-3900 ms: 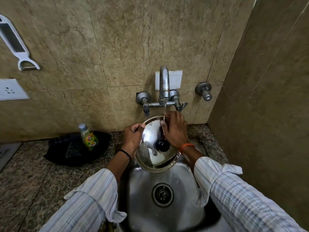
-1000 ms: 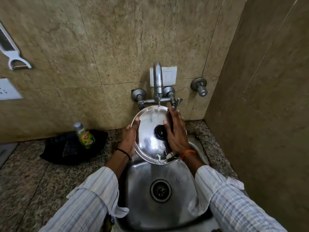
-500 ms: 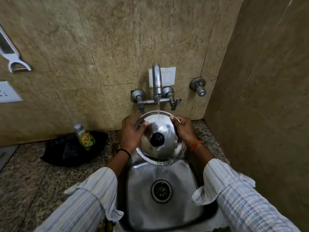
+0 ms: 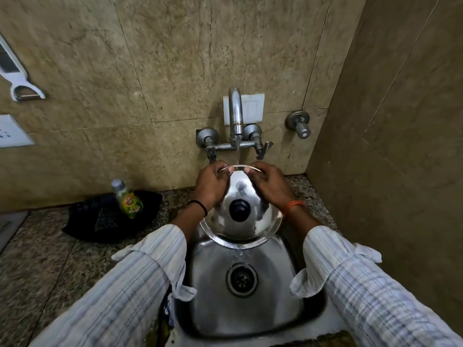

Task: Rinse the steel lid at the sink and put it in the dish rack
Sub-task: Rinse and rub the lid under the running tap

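The round steel lid (image 4: 253, 227) with a black knob is held over the steel sink (image 4: 273, 294), tilted with its knob side toward me. My left hand (image 4: 210, 187) grips the lid's far rim on the left. My right hand (image 4: 271, 184) grips the far rim on the right. Water runs from the tap (image 4: 236, 116) onto the top edge of the lid and drips off its lower edge above the drain (image 4: 241, 279). No dish rack is in view.
A small green-labelled bottle (image 4: 127, 198) stands on a black cloth (image 4: 107, 219) on the granite counter (image 4: 47, 249) to the left. A white peeler (image 4: 17, 78) hangs on the wall. A tiled side wall (image 4: 390, 146) closes in the right.
Both hands have slid up to the lid's far rim, and the lid has tilted more upright under the running water. Earlier my right hand was rubbing the lid's face.
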